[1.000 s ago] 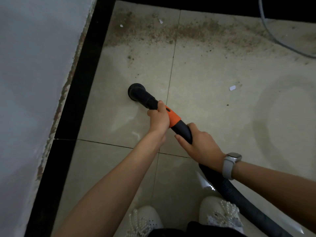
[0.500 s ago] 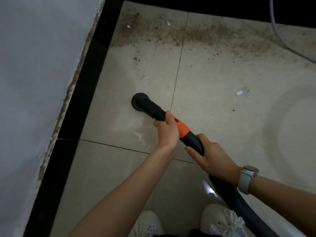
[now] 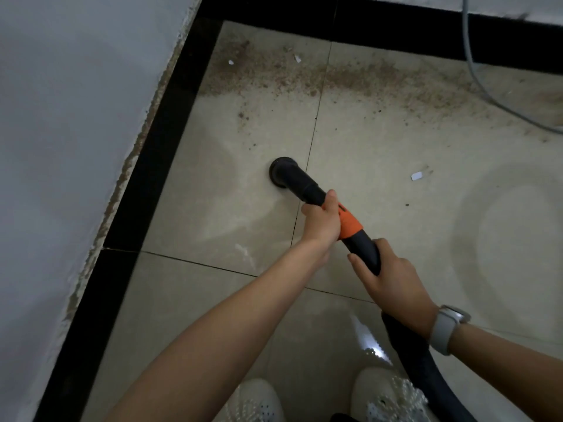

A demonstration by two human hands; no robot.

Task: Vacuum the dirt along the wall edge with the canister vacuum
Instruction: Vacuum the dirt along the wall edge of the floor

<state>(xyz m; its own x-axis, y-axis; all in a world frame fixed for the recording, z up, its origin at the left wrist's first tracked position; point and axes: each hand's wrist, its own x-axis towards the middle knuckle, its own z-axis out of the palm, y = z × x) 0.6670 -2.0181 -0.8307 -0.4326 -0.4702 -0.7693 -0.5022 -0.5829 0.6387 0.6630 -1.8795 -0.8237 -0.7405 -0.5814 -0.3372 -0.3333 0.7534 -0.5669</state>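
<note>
Glossy beige floor tiles (image 3: 380, 166) meet a black skirting (image 3: 158, 166) in a corner, under a rough-edged grey wall (image 3: 76, 132). Gritty brown dirt (image 3: 304, 74) lies banded along the far edge — well ahead of the round black nozzle (image 3: 281, 172), which sits mouth-down on the tile. Left hand (image 3: 321, 222) wraps the tube at its orange collar (image 3: 348, 223), probably to steer; right hand (image 3: 393, 284) clamps the ribbed hose (image 3: 426, 370) behind — likely to carry its weight.
</note>
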